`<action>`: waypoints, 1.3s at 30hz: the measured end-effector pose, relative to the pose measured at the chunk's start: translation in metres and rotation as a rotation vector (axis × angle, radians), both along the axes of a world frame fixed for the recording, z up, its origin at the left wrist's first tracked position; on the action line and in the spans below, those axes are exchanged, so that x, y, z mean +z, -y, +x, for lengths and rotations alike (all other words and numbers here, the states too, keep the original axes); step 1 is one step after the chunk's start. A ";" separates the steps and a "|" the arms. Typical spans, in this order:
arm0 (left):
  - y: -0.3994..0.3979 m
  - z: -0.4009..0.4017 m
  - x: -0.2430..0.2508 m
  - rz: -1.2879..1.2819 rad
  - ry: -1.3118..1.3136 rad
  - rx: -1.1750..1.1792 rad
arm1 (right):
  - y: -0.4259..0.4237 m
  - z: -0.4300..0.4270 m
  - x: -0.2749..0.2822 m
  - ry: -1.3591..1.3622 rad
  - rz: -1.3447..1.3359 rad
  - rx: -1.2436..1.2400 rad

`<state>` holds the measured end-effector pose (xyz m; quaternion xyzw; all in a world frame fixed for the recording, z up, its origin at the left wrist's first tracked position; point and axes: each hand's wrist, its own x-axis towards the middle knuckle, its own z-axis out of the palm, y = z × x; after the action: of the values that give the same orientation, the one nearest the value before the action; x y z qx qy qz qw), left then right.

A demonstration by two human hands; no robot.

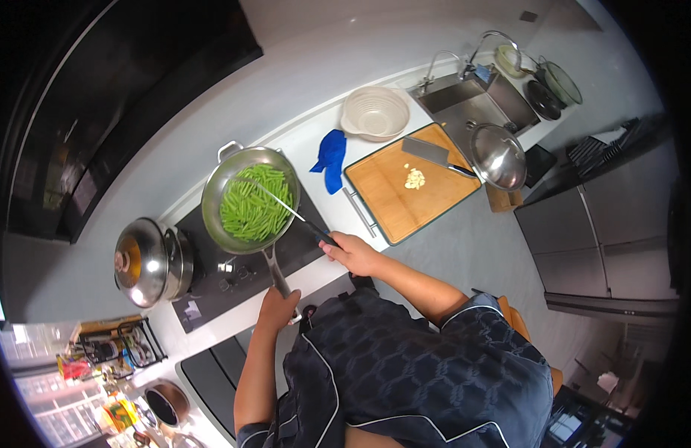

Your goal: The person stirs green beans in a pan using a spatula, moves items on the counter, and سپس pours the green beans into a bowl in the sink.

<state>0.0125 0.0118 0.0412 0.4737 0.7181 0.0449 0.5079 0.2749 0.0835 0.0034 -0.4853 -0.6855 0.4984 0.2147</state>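
Note:
My left hand [278, 309] is closed around the metal handle of a wide steel wok [211, 224] over the black cooktop [211, 285]. Cut green beans [255, 204] lie in the wok. My right hand [351, 253] grips the black handle of a metal cooking utensil [286, 206], whose far end is among the beans. To the right, a wooden cutting board [379, 196] bears a small heap of pale chopped pieces, possibly garlic [415, 178], and a cleaver [426, 150] with a black handle.
A lidded steel pot [149, 263] stands left of the wok. Beyond the board are a blue cloth [331, 159], a beige colander [376, 112] and a steel sink [474, 106]. A domed steel lid [497, 157] is at the board's right. A brown pot [166, 402] stands at lower left.

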 end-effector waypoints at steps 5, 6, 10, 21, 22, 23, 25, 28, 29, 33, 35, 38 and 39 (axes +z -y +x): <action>0.007 -0.009 -0.026 0.133 -0.129 -0.013 | 0.009 0.052 -0.047 -0.063 0.270 -0.408; 0.010 -0.013 -0.032 0.120 -0.125 -0.020 | 0.009 0.062 -0.049 -0.037 0.269 -0.509; 0.004 0.005 -0.007 0.101 -0.132 0.028 | 0.002 0.111 -0.083 0.076 0.134 -0.609; 0.007 0.015 0.002 0.113 -0.174 0.099 | 0.003 0.180 -0.136 0.129 -0.176 -0.473; 0.008 0.013 -0.005 0.108 -0.177 0.096 | 0.004 0.180 -0.138 0.187 -0.112 -0.514; 0.014 0.004 -0.015 0.111 -0.155 0.129 | 0.001 0.175 -0.140 0.238 -0.040 -0.537; 0.010 0.008 -0.009 0.123 -0.128 0.143 | 0.000 0.171 -0.133 0.310 -0.048 -0.542; 0.010 0.015 -0.001 0.128 -0.131 0.168 | 0.003 0.160 -0.123 0.455 0.022 -0.551; 0.011 0.014 -0.003 0.153 -0.119 0.149 | 0.006 0.156 -0.124 0.513 0.058 -0.573; 0.012 0.005 -0.012 0.181 -0.081 0.090 | 0.009 0.150 -0.142 0.592 0.133 -0.570; 0.018 -0.011 -0.028 0.225 -0.068 0.076 | 0.013 0.143 -0.147 0.609 0.167 -0.566; 0.004 -0.013 -0.015 0.198 -0.011 0.004 | -0.005 0.124 -0.118 0.610 0.071 -0.540; 0.005 -0.013 -0.015 0.196 -0.001 0.034 | -0.003 0.120 -0.107 0.618 -0.096 -0.530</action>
<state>-0.0004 0.0068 0.0265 0.5091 0.7183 0.1233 0.4579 0.3951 0.0870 -0.1034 -0.7814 -0.5450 0.2880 0.0967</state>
